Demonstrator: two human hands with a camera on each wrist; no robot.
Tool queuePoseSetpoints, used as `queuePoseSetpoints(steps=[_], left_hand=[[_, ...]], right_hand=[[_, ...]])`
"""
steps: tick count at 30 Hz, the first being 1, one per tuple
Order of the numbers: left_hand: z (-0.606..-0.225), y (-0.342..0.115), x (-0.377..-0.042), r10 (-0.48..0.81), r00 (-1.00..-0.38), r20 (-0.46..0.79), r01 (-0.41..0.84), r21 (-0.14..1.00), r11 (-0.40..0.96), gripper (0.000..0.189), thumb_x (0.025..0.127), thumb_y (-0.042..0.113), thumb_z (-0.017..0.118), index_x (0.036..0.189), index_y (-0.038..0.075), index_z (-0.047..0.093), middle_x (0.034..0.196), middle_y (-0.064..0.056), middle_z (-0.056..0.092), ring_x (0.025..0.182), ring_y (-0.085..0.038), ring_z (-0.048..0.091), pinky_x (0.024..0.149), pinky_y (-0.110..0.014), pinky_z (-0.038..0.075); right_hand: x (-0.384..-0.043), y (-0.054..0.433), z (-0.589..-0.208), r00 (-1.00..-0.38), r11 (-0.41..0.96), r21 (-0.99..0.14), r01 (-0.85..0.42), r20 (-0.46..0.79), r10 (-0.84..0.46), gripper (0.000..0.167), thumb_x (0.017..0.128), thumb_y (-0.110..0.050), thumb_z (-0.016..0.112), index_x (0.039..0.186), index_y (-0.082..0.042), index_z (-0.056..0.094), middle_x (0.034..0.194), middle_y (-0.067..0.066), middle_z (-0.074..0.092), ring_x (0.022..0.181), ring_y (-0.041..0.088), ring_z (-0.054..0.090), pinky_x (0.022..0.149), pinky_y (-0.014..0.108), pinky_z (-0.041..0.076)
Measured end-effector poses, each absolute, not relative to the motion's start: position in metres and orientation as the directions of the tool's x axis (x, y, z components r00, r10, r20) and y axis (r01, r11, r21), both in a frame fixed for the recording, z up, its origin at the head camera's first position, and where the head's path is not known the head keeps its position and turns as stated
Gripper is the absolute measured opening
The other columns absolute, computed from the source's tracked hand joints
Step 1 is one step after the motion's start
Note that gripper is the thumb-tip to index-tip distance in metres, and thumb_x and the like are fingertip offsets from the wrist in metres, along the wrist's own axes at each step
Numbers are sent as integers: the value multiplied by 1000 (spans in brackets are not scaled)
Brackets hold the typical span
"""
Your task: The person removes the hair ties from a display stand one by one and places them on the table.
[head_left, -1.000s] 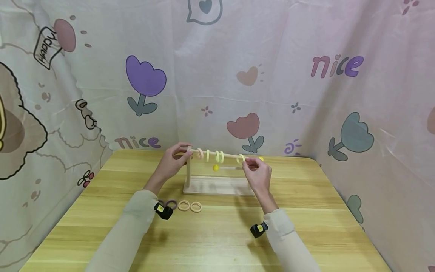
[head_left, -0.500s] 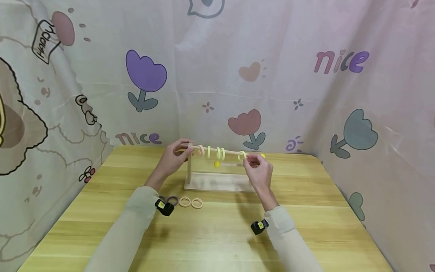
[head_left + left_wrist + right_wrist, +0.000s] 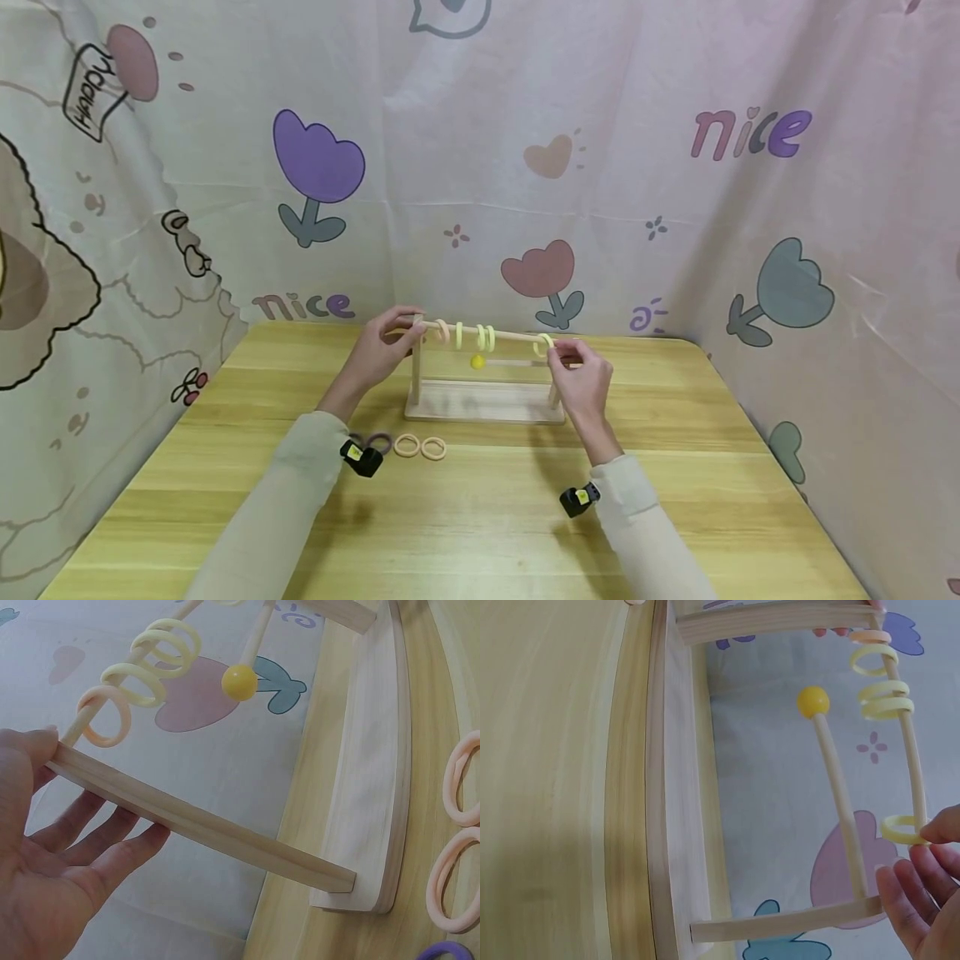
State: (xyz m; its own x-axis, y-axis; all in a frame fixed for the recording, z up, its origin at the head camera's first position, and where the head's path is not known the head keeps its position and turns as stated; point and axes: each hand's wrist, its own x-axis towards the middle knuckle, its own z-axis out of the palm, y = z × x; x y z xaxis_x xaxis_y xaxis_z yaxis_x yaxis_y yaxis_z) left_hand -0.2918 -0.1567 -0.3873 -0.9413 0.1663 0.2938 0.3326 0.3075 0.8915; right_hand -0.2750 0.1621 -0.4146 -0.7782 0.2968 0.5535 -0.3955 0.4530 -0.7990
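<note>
A wooden rack (image 3: 483, 402) stands on the table, a rod (image 3: 513, 336) running right from its left post. My left hand (image 3: 381, 350) grips the top of that left post (image 3: 202, 821), thumb at the rod's end. On the rod hang a peach ring (image 3: 105, 716) and several pale yellow rings (image 3: 885, 697). At the rod's right end my right hand (image 3: 581, 379) pinches another pale yellow ring (image 3: 901, 829) between thumb and fingers. Below the rod, a stick with a yellow ball (image 3: 813, 701) joins the right post (image 3: 787, 921); its far end is hidden.
In front of the rack, two peach rings (image 3: 420, 447) and a purple ring (image 3: 380, 442) lie on the wooden table (image 3: 465, 525). Another dark ring is partly hidden by the left wrist camera (image 3: 362, 458). A patterned cloth (image 3: 450, 167) hangs behind.
My right hand has shifted slightly right, and the pale yellow ring has slid with it along the rod. The second yellow ball is now hidden. My left hand keeps its grip.
</note>
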Motion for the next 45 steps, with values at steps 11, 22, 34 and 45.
queuePoseSetpoints(steps=[11,22,34,45], left_hand=[[-387,-157,-292,173,-940,293,333,897,290,41,105,29,61,138,5,58,128,-26,64,120,-49,66,99,-50,60],[-387,-157,-292,169,-947,273,313,899,305,41,105,33,62,139,10,58,129,-24,65,120,-45,67,100,-50,59],[-387,-157,-292,175,-943,283,325,896,303,42,105,31,61,139,6,57,128,-25,65,120,-50,66,99,-51,59],[-386,-157,-292,173,-943,285,327,891,314,40,105,32,61,138,8,58,128,-25,65,120,-47,67,99,-52,59]], right_hand=[[-274,170,-415,-753,453,-786,-420,581,310,10,85,1,77,94,4,78,84,21,77,71,28,72,59,3,51],[-271,181,-413,-754,460,-786,-413,578,311,11,84,0,79,94,4,79,85,22,78,66,-2,62,60,3,52],[-272,195,-412,-760,468,-804,-367,549,346,12,84,-3,82,95,4,80,88,23,78,64,-16,57,59,2,50],[-274,202,-411,-758,489,-802,-342,544,361,12,85,-5,81,95,2,81,90,23,78,64,-15,56,58,1,48]])
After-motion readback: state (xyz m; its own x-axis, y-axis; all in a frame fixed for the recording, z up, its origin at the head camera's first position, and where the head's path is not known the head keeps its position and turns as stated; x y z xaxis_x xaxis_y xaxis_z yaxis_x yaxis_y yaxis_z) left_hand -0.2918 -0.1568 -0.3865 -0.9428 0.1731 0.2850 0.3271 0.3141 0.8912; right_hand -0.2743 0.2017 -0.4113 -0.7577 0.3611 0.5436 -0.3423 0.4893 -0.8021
